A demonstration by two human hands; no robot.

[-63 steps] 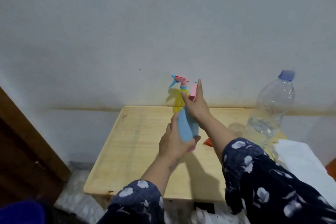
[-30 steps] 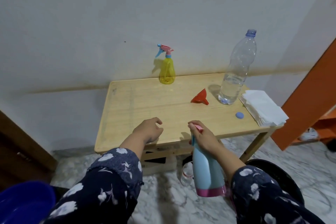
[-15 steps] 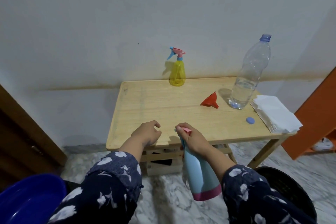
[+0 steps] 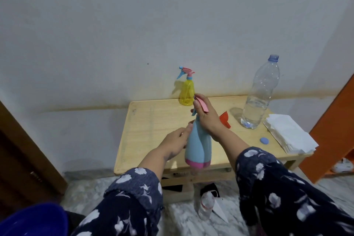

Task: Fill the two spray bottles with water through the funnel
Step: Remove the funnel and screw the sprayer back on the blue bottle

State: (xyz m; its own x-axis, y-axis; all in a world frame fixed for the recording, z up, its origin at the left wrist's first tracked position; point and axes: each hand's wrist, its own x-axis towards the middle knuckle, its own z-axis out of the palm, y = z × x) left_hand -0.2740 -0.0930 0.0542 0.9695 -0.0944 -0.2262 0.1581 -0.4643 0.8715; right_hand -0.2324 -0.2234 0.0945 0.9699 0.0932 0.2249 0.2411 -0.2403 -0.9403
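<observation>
While the blue spray bottle (image 4: pixel 198 144) is held upright in the air over the near edge of the wooden table (image 4: pixel 153 130), the step in hand looks like unscrewing its pink trigger head (image 4: pixel 201 105); the right hand (image 4: pixel 207 119) is closed around the neck and head, and the left hand (image 4: pixel 175 142) is loosely curled, its fingertips touching the bottle's shoulder, not yet fully wrapped round it. Next, I judge, the left hand needs a firm hold on the body so the right can twist the head off; then the orange funnel (image 4: pixel 225 119), lying on its side behind the right wrist, must be seated in the open neck.

Smooth opaque plastic makes up the blue bottle, waisted, with a pink band at its base; the yellow spray bottle (image 4: pixel 186 92), translucent and pear-shaped, stands at the back edge against the wall, head still on. A tall clear water bottle (image 4: pixel 257 99), ribbed and partly full, stands uncapped at the right; its blue cap (image 4: pixel 264 140) lies nearby, just beside a stack of white napkins (image 4: pixel 289 136).
</observation>
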